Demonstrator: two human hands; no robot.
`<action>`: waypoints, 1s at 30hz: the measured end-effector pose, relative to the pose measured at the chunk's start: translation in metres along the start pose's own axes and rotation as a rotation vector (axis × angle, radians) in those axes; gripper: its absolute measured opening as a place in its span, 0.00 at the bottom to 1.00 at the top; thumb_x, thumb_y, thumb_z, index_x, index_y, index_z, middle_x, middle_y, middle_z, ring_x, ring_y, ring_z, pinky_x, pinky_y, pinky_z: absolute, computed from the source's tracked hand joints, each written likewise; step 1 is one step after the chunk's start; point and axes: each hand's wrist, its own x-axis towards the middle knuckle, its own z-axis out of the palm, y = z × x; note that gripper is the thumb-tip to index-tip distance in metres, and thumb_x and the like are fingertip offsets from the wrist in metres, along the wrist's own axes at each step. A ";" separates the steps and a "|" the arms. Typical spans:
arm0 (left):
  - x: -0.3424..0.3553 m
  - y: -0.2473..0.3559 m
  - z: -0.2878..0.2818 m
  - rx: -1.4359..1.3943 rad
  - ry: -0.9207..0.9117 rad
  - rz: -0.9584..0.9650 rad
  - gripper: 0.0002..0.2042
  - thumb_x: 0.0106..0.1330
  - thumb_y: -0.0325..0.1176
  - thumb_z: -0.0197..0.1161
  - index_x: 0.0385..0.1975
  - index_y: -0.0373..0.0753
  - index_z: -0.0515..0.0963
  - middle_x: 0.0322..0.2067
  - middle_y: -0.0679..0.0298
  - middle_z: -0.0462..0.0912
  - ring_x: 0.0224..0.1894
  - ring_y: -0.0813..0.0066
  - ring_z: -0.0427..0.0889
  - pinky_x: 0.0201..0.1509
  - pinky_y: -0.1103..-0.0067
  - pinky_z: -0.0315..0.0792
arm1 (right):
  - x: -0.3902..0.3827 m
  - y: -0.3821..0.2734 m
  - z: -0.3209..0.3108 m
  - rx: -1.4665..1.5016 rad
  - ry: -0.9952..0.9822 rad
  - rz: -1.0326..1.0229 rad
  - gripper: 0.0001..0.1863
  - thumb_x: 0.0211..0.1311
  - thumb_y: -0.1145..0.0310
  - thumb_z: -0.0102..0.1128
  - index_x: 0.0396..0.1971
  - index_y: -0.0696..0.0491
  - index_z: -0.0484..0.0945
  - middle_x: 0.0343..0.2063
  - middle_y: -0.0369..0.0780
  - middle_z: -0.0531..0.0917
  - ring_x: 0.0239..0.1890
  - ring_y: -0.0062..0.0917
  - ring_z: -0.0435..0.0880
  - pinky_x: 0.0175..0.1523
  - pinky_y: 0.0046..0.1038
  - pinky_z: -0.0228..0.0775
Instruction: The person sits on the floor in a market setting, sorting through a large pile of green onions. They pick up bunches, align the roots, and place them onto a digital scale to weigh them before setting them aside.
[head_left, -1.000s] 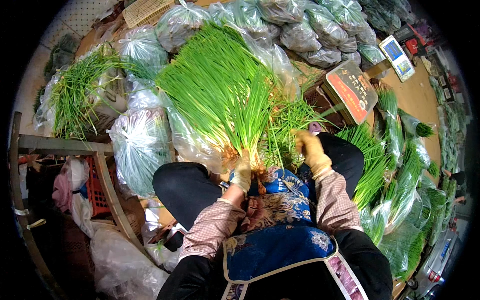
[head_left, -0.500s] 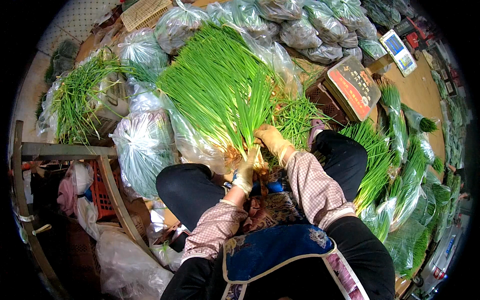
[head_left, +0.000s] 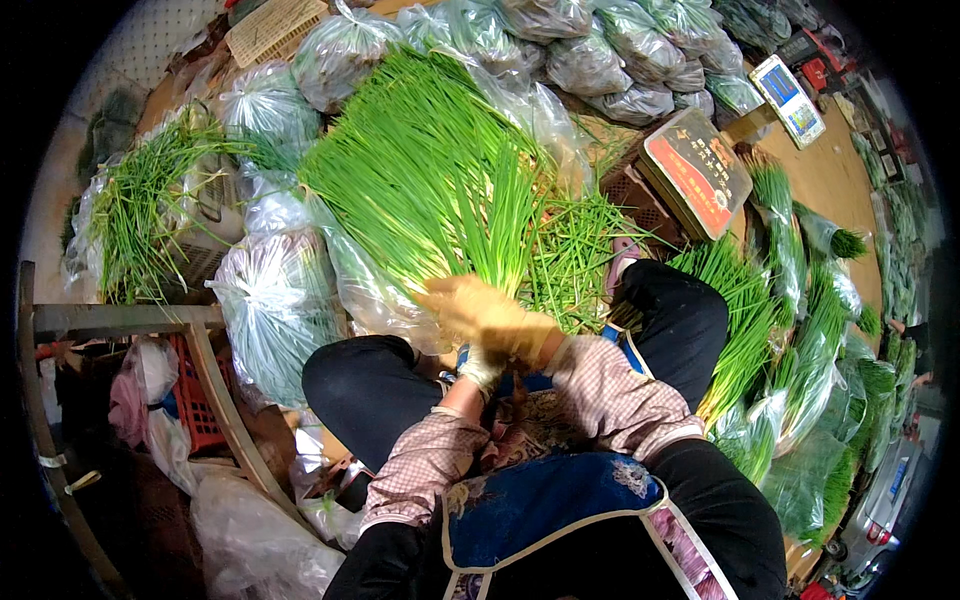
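Observation:
Long green chives (head_left: 410, 170) with pale stalk ends lie in a wide heap on clear plastic in front of me. A gathered bunch of chives (head_left: 505, 225) rises from where my hands meet. My gloved left hand (head_left: 482, 367) is low at the root end of this bunch; its fingers are hidden behind my right hand, but the bunch stays gathered there. My right hand (head_left: 495, 318), in a tan glove, crosses over the stalk bases and is smeared by motion, so its fingers do not show clearly. Loose chives (head_left: 575, 262) lie scattered to the right.
Filled plastic bags (head_left: 280, 305) stand left and along the back. Limp chives cover a basket (head_left: 205, 255) at the left. A wooden frame (head_left: 130, 317) is near left. Right are a tin box (head_left: 697, 172), a scale display (head_left: 788, 100) and chive bundles (head_left: 735, 320).
My right hand has swept left and slightly down from the bunch's right side, now covering the stalk bases. The left hand has barely moved. The whole view has shifted slightly.

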 end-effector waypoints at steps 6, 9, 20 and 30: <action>-0.011 0.007 0.024 -0.188 -0.078 -0.112 0.20 0.71 0.44 0.43 0.53 0.33 0.66 0.45 0.53 0.77 0.40 0.61 0.79 0.43 0.73 0.76 | -0.019 0.085 -0.041 0.188 0.505 0.768 0.16 0.56 0.59 0.54 0.37 0.57 0.77 0.37 0.50 0.81 0.41 0.41 0.80 0.46 0.33 0.71; -0.022 0.014 0.047 -0.188 0.040 -0.044 0.19 0.70 0.46 0.45 0.48 0.35 0.69 0.40 0.52 0.80 0.33 0.64 0.80 0.35 0.76 0.77 | -0.023 0.107 -0.032 -0.032 0.265 0.946 0.23 0.53 0.50 0.55 0.33 0.58 0.78 0.28 0.49 0.82 0.33 0.40 0.81 0.41 0.34 0.70; -0.017 0.008 0.039 0.213 0.220 0.176 0.14 0.67 0.43 0.51 0.38 0.39 0.75 0.25 0.68 0.79 0.24 0.74 0.78 0.25 0.79 0.73 | -0.025 0.079 -0.026 -0.016 0.256 0.824 0.20 0.56 0.57 0.53 0.40 0.58 0.75 0.32 0.50 0.81 0.36 0.41 0.81 0.43 0.36 0.72; -0.004 -0.003 0.018 1.911 0.188 0.400 0.15 0.64 0.42 0.51 0.46 0.41 0.70 0.41 0.62 0.75 0.42 0.71 0.74 0.45 0.78 0.68 | -0.016 0.020 0.016 -0.081 -0.138 0.425 0.21 0.61 0.52 0.47 0.36 0.56 0.77 0.36 0.48 0.80 0.40 0.43 0.78 0.43 0.38 0.70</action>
